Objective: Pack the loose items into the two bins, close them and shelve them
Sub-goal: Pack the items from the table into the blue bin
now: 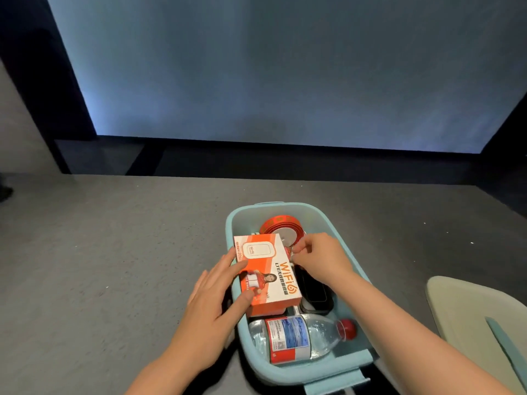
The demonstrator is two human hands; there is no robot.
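Grey floor (114,252) underfoot, bearing everything in view. Pale blue bin (232,220) at 6 o'clock of the frame, open-topped, already crowded. Greenish lid (462,306) at 4 o'clock from the bin, set well apart, presumably awaiting closure. Clear water bottle (296,337) with red cap, lying on its side across the bin's 6 o'clock end, likely laid flat to stay below the rim. Orange WiFi box (273,275) near the bin's centre, tilted, its 9 o'clock edge riding over the rim; judged not yet seated. Left hand (214,303) at 8 o'clock of the box, fingers straight and slightly spread on the box face, thumb on the near part of the face, apparently steadying and pressing it inward. Right hand (319,258) at 2 o'clock of the box, fingers curled, tips pinching at something small beside the box's far corner; what exactly, not discernible. Red tape roll (281,225) at the bin's 12 o'clock end, leaning, touching the box's far edge. Dark flat item (315,292) at 3 o'clock of the box, partly hidden, kind unclear.
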